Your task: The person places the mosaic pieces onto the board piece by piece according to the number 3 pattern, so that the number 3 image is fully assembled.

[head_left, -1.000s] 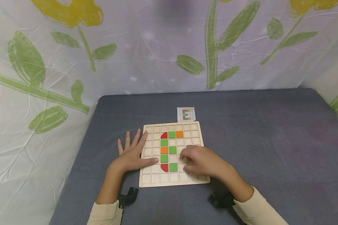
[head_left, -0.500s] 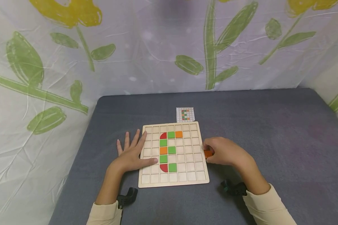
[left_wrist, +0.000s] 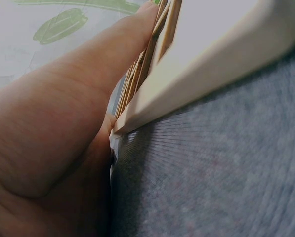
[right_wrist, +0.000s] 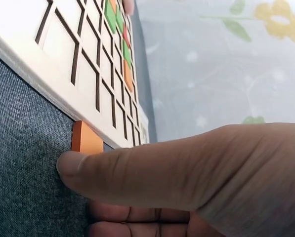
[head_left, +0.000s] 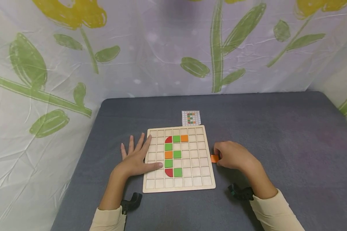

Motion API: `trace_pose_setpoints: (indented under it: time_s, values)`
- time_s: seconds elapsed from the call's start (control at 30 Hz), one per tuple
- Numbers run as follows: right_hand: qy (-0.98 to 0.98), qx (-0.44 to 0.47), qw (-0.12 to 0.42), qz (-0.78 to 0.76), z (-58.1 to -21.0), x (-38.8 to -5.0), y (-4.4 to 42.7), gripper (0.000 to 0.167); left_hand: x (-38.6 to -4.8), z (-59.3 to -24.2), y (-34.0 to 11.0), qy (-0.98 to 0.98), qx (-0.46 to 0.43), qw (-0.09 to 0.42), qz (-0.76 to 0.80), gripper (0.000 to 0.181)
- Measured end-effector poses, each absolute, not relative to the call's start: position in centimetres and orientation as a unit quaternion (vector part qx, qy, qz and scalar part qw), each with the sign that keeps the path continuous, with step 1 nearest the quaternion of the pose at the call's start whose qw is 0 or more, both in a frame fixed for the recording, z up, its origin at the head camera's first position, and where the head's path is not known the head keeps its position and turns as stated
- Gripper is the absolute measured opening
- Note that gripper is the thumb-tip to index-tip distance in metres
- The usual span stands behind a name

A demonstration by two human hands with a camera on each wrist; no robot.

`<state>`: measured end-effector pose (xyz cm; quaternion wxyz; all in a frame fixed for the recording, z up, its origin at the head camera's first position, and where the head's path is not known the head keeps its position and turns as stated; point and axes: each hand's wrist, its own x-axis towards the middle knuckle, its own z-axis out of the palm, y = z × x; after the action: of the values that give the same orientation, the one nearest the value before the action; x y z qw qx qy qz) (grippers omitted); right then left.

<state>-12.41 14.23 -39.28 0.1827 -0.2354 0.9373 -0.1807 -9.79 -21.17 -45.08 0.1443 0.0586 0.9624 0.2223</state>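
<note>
A wooden grid board (head_left: 188, 183) lies on the table. Green, orange and red tiles sit in its cells, such as a green square (head_left: 177, 172), an orange square (head_left: 184, 138) and a red rounded piece (head_left: 169, 173). My left hand (head_left: 134, 160) is spread over the board's left edge, thumb on the cells. Off the board's right edge, my right hand (head_left: 234, 155) pinches an orange square tile (head_left: 214, 158). In the right wrist view the thumb covers part of this orange tile (right_wrist: 88, 140), which is close against the board's side.
Behind the board a small printed card (head_left: 191, 118) shows a coloured grid pattern. The dark grey tablecloth (head_left: 271, 134) stretches to both sides. A white curtain (head_left: 150, 64) with painted flowers hangs at the table's far edge.
My right hand has moved from over the board's lower right cells to just beyond its right edge, where it holds the orange tile. The left hand stays put.
</note>
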Motion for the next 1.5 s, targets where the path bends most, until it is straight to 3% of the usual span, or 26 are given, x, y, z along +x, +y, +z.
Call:
trace_pose_setpoints:
  time_s: [0.67,1.5]
  values:
    - [0.917,-0.284,0.17,-0.222,-39.3,-12.8,15.7,0.016,-9.7,-45.0,-21.1,0.96,0.061,0.142,0.233,0.122]
    - [0.891,-0.335,0.211,-0.224,-39.4,-11.5,12.9,0.024,-9.5,-44.7,-21.0,0.962,0.059,0.134,0.229,0.121]
